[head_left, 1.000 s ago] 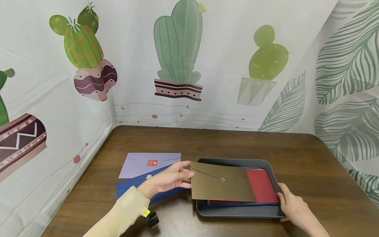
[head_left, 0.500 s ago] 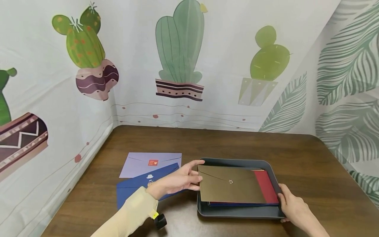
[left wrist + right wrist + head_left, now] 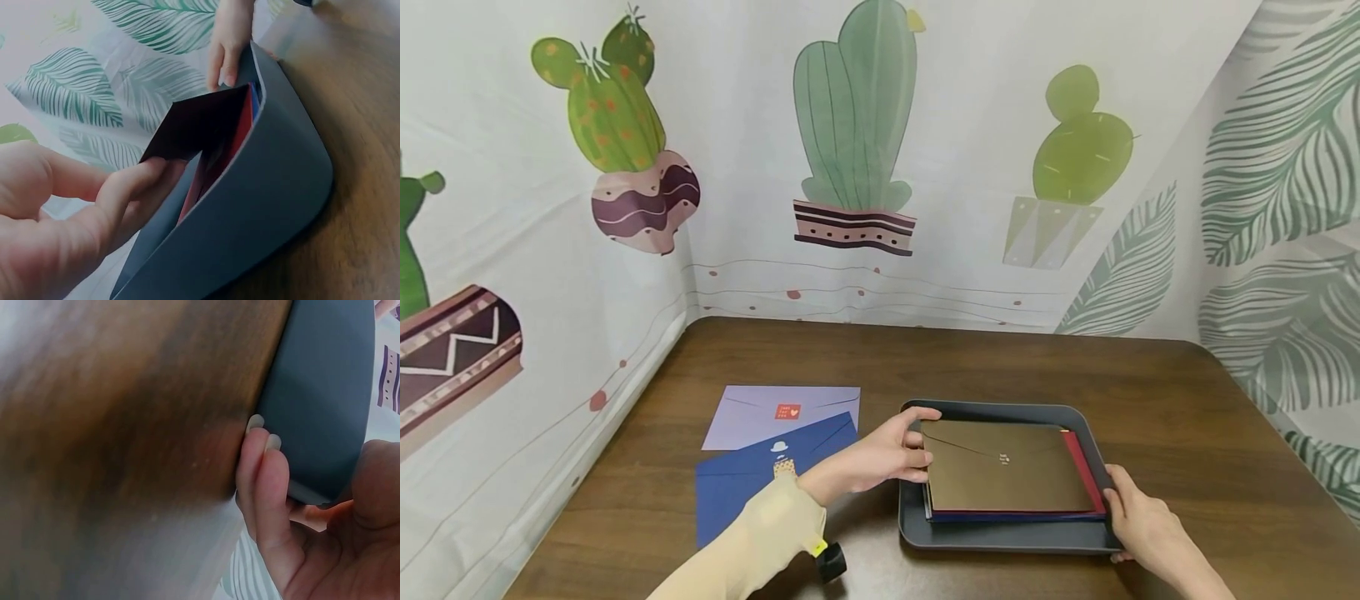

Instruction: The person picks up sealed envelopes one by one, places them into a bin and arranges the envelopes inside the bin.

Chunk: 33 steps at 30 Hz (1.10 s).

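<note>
A brown-gold envelope lies over a stack of envelopes in a dark grey tray. Its left end is pinched by my left hand. The left wrist view shows this envelope tilted up at the held end, with a gap beneath it. A red envelope peeks out at the right, and a blue edge shows along the front of the stack. My right hand grips the tray's right end. From the right wrist, its fingers curl against the tray's outer wall.
Left of the tray, a lilac envelope with a red sticker lies partly under a blue envelope on the brown wooden table. A cactus-printed cloth hangs behind and at the left. My left forearm crosses over the blue envelope.
My left hand has moved right with the brown-gold envelope and brought it lower over the stack, so less of the red envelope shows. The right hand stays at the tray's end.
</note>
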Tool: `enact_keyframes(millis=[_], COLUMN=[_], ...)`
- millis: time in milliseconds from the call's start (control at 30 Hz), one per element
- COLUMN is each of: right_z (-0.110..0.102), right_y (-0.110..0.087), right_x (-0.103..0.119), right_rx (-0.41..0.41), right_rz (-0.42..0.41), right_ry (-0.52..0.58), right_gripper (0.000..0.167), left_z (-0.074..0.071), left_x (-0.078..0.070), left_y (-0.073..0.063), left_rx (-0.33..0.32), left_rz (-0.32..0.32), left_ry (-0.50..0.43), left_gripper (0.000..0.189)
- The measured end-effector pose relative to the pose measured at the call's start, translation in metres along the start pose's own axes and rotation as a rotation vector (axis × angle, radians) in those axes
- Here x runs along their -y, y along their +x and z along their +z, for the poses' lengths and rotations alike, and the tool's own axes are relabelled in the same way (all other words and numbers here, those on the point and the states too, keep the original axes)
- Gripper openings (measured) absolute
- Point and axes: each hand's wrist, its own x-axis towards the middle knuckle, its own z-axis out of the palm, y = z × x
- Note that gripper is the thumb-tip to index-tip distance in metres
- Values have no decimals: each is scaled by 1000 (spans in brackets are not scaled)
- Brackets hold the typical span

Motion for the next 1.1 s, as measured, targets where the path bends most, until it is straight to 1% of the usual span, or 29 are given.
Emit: enact_keyframes(millis=[133, 267, 467, 567, 667, 800, 900, 1000, 1100], right_z=[0, 0, 0, 0, 0, 0, -1, 0, 0], right_y=[0, 0, 0, 0, 0, 1, 1, 1, 1], right_x=[0, 0, 0, 0, 0, 0, 0, 0, 0], right_rx=[6, 7, 4, 3, 5, 9, 10, 16, 23], right_rz=[0, -3, -3, -6, -4, -4, -5, -2, 1], right_ry=[11, 20, 16, 24, 31, 28, 24, 23, 23], right_gripper=[31, 32, 32, 32, 32, 32, 32, 32, 32], left_z=[5, 7, 7, 7, 8, 7, 3, -2, -11], left_x=[-1, -6, -12, -12, -14, -16, -18, -20, -21], left_y=[0, -5, -8, -9, -11, -12, -14, -17, -20], left_rx=[-28, -43, -62, -67, -58, -51, -49, -39, -27], left_rz=[-20, -44, -70, -80, -84, -73, -59, -38, -3], left_ry=[59, 90, 139, 162, 177, 194, 213, 228, 240], left_gripper=[56, 55, 57, 57, 56, 55, 53, 46, 38])
